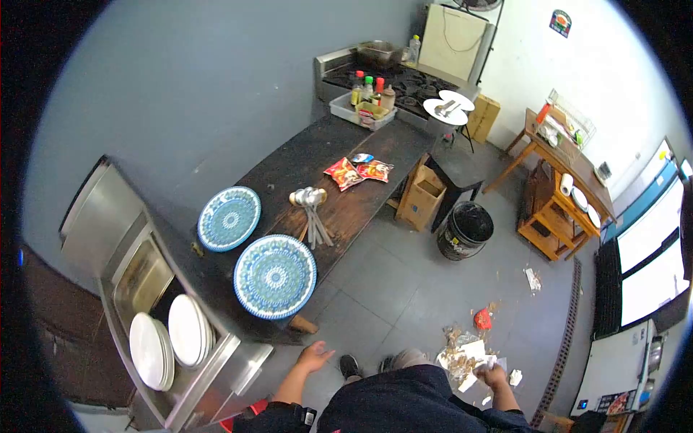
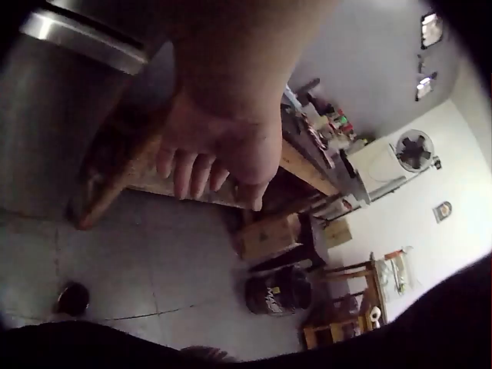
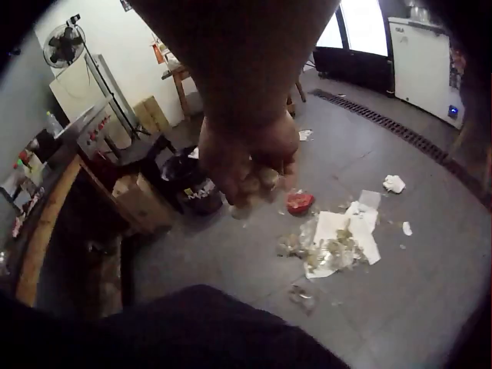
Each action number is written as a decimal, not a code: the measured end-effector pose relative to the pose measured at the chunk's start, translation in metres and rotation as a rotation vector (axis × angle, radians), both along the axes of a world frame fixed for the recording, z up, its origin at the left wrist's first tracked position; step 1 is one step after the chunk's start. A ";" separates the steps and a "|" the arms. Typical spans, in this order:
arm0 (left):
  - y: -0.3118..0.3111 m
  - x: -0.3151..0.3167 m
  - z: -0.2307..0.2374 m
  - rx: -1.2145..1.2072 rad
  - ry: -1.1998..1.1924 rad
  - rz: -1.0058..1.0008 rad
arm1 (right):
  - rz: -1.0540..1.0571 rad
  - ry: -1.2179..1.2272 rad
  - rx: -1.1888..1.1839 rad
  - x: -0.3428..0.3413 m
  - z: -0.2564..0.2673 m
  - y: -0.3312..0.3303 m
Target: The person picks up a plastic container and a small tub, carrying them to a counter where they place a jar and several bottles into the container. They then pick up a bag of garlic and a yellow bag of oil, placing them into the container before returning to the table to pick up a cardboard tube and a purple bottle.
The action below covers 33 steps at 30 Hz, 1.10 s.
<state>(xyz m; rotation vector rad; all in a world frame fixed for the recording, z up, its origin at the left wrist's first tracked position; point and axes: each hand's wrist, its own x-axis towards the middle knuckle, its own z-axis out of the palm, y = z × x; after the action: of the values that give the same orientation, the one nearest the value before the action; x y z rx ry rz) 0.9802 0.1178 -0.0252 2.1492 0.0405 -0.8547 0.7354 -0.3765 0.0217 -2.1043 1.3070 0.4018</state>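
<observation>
Right hand (image 1: 493, 375): fingers curled round pale scraps (image 3: 267, 177), arm lowered. Left hand (image 1: 313, 358): empty, fingers loose, well apart from my right. Step, I judge: handling litter (image 1: 459, 359) on the floor (image 1: 393, 270); next move calls for keeping loose bits gripped. Farther: black bucket (image 1: 454, 244), upright beyond the litter.

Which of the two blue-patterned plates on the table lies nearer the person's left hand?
The plate by the table's front edge; the other plate lies farther from the left hand, closer to the wall.
</observation>
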 end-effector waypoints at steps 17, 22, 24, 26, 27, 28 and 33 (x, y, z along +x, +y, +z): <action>-0.248 0.285 0.112 -0.386 -0.083 -0.011 | -0.035 -0.581 0.140 0.368 0.011 -0.186; -0.295 0.354 0.166 -0.489 -0.196 0.016 | 0.046 -0.847 0.635 0.549 0.110 -0.199; -0.301 0.377 0.185 -0.514 -0.209 0.053 | 0.023 -0.951 0.906 0.618 0.134 -0.198; -0.302 0.399 0.193 -0.602 -0.241 0.125 | 0.119 -0.985 1.009 0.680 0.178 -0.175; -0.301 0.411 0.193 -0.645 -0.255 0.158 | 0.184 -0.942 0.913 0.713 0.195 -0.162; -0.299 0.424 0.190 -0.646 -0.274 0.183 | 0.326 -0.973 0.823 0.746 0.205 -0.151; -0.288 0.485 0.184 -0.786 -0.400 0.229 | 0.766 -0.951 0.413 0.893 0.281 -0.053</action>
<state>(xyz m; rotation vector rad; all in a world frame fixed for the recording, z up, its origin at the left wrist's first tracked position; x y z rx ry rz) 1.4656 -0.1706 0.1585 1.4881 -0.2153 -0.2231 1.6285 -0.4293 0.3026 -1.9304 -0.1318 -0.0600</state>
